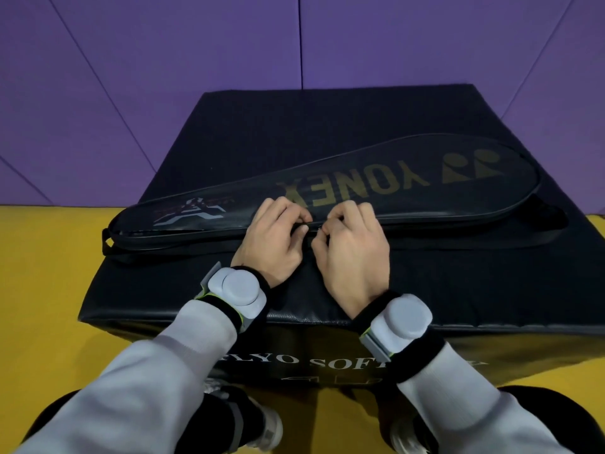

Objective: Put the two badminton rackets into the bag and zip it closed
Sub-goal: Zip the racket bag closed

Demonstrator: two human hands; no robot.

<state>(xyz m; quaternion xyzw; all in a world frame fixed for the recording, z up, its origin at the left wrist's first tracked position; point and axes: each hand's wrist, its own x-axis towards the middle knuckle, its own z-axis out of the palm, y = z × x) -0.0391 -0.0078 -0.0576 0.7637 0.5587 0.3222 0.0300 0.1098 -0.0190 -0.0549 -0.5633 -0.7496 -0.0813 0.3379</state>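
Left hand (276, 239) and right hand (355, 253) sit side by side, nearly touching, fingers curled and pinching the near seam of the Yonex racket bag (409, 188) around mid-length; can't tell whether a zipper pull is in the pinch. Bag lies flat across the top of the soft plyo box (458, 290), wide head end right, narrow end left. Box sits on a yellow floor mat (42, 290), with a purple padded wall (196, 60) behind.

Black soft plyo box (458, 290), set on yellow floor mat (42, 290).
Black Yonex racket bag (393, 191) is laid across the top, wide end rightward; its strap (106, 245) is looped at the left end.
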